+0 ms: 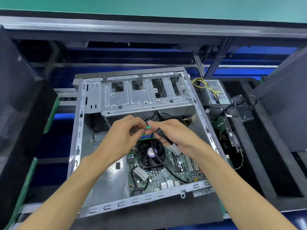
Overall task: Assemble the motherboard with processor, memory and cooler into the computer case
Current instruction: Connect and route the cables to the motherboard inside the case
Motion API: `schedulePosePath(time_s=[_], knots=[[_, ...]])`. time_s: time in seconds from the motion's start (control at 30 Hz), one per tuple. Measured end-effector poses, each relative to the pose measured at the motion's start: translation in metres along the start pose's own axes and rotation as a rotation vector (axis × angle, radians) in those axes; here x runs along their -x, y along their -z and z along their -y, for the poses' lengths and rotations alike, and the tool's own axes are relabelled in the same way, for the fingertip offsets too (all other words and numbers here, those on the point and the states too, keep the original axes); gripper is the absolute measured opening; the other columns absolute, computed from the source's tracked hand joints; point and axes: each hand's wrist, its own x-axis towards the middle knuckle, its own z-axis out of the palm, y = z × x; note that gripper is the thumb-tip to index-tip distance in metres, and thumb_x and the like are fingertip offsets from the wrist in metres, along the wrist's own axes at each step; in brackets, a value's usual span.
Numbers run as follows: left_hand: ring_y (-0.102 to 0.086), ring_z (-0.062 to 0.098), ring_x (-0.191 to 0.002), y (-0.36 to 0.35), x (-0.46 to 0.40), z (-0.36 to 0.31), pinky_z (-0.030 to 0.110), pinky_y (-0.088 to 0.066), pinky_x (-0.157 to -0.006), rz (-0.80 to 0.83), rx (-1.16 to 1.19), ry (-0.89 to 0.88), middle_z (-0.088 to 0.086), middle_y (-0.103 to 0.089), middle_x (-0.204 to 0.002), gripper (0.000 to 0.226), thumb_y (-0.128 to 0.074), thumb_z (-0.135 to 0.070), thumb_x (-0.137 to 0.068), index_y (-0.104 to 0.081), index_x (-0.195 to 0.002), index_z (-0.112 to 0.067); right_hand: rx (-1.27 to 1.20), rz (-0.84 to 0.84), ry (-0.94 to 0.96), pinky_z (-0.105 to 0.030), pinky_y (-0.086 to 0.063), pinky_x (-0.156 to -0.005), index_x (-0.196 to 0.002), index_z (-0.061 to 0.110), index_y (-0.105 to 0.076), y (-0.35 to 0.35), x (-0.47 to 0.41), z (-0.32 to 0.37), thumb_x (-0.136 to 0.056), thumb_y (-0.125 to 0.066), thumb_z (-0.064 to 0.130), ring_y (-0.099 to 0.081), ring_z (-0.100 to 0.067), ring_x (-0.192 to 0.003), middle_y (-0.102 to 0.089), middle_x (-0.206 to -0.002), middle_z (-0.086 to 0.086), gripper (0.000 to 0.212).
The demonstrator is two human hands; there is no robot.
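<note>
The open grey computer case [79, 130] lies flat in front of me. The green motherboard [159, 178] sits inside its lower right part, with the black cooler fan [152, 153] on it and memory sticks [146, 136] just above the fan. Both hands hover over the fan. My left hand [123, 138] pinches a small green connector [147, 127] at its fingertips. My right hand [176, 136] touches the same green connector with thumb and forefinger and also holds a black cable plug [160, 132] with a white label. A black cable [164, 165] runs from the hands down across the board.
A silver drive cage [144, 97] fills the case's upper part. A power supply [214, 92] with yellow wires and loose black cables [235, 110] lie right of the case on black foam. Dark panels stand at both sides. A metal conveyor frame runs behind.
</note>
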Motion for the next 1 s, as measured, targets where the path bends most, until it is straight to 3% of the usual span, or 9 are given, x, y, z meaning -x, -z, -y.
schedulePosePath(time_s=[0.17,0.27,0.4,0.53,0.63,0.7,0.77,0.87,1.0], knots=[[-0.057,0.0,-0.076,0.001,-0.001,-0.002,0.008,-0.04,-0.068,0.0,0.046,0.019,-0.009,-0.063,-0.083,0.014,-0.072,-0.009,-0.086,-0.074,-0.09,-0.022,-0.044,0.108,-0.057,-0.016,-0.032,-0.042,-0.084,0.012,-0.077,0.004,0.0,0.0,-0.085,-0.079,0.028,-0.039,-0.005,-0.042,-0.052,-0.061,0.005,0.016],[-0.066,0.005,-0.076,-0.002,-0.001,-0.002,0.015,-0.05,-0.068,0.016,0.329,0.241,-0.005,-0.071,-0.08,0.015,-0.07,-0.008,-0.088,-0.071,-0.095,-0.021,-0.101,0.134,-0.082,-0.016,-0.03,-0.041,-0.078,0.011,-0.076,0.004,-0.001,0.0,-0.087,-0.075,0.015,-0.037,-0.006,-0.043,-0.054,-0.064,0.002,0.01],[-0.071,0.015,-0.078,-0.001,0.001,-0.002,0.022,-0.055,-0.066,0.068,0.738,0.467,0.01,-0.076,-0.082,0.016,-0.066,-0.006,-0.09,-0.071,-0.105,-0.011,-0.146,0.193,-0.134,-0.015,-0.031,-0.04,-0.073,0.013,-0.08,0.006,-0.003,0.0,-0.088,-0.072,0.018,-0.04,-0.006,-0.047,-0.061,-0.067,0.001,0.018],[-0.071,0.015,-0.078,0.001,-0.001,-0.001,0.024,-0.053,-0.068,0.066,0.81,0.523,0.014,-0.076,-0.089,0.018,-0.07,-0.007,-0.086,-0.073,-0.103,-0.011,-0.139,0.212,-0.149,-0.014,-0.037,-0.043,-0.093,0.011,-0.081,0.006,-0.006,-0.003,-0.088,-0.073,0.027,-0.048,-0.004,-0.048,-0.067,-0.072,0.001,0.018],[-0.07,0.013,-0.077,0.0,-0.001,-0.002,0.022,-0.052,-0.067,0.058,0.815,0.538,0.01,-0.076,-0.088,0.019,-0.072,-0.006,-0.085,-0.072,-0.103,-0.009,-0.098,0.186,-0.154,-0.014,-0.041,-0.046,-0.096,0.012,-0.08,0.003,-0.008,-0.003,-0.088,-0.074,0.029,-0.053,-0.003,-0.052,-0.071,-0.076,0.001,0.02],[-0.07,0.013,-0.079,0.0,-0.002,0.001,0.021,-0.053,-0.065,0.042,0.761,0.559,0.007,-0.077,-0.086,0.019,-0.072,-0.006,-0.084,-0.07,-0.103,-0.009,-0.07,0.168,-0.157,-0.015,-0.041,-0.045,-0.092,0.011,-0.08,0.0,-0.009,-0.003,-0.087,-0.074,0.023,-0.053,-0.004,-0.053,-0.072,-0.075,-0.001,0.015],[-0.07,0.018,-0.088,-0.001,-0.002,0.007,0.027,-0.055,-0.073,0.046,0.558,0.597,0.004,-0.076,-0.09,0.024,-0.07,-0.008,-0.086,-0.065,-0.11,-0.01,-0.023,0.135,-0.155,-0.016,-0.041,-0.044,-0.086,0.009,-0.079,-0.002,-0.011,-0.004,-0.088,-0.071,0.016,-0.052,-0.006,-0.051,-0.072,-0.072,-0.004,0.011],[-0.055,0.021,-0.118,-0.006,-0.003,0.019,0.03,-0.042,-0.1,0.153,-0.025,0.533,0.005,-0.058,-0.128,0.046,-0.064,-0.014,-0.091,-0.05,-0.135,-0.009,0.037,0.087,-0.158,-0.016,-0.038,-0.041,-0.081,0.006,-0.076,-0.003,-0.015,-0.005,-0.093,-0.062,0.008,-0.05,-0.006,-0.048,-0.07,-0.066,-0.005,0.019],[-0.034,0.029,-0.14,-0.013,-0.014,0.024,0.039,-0.029,-0.115,0.39,-0.249,0.503,0.011,-0.035,-0.154,0.065,-0.055,-0.016,-0.094,-0.026,-0.153,-0.011,0.12,0.015,-0.138,-0.017,-0.041,-0.043,-0.084,0.005,-0.074,-0.001,-0.022,-0.004,-0.095,-0.06,0.008,-0.052,-0.005,-0.048,-0.075,-0.071,-0.006,0.018]])
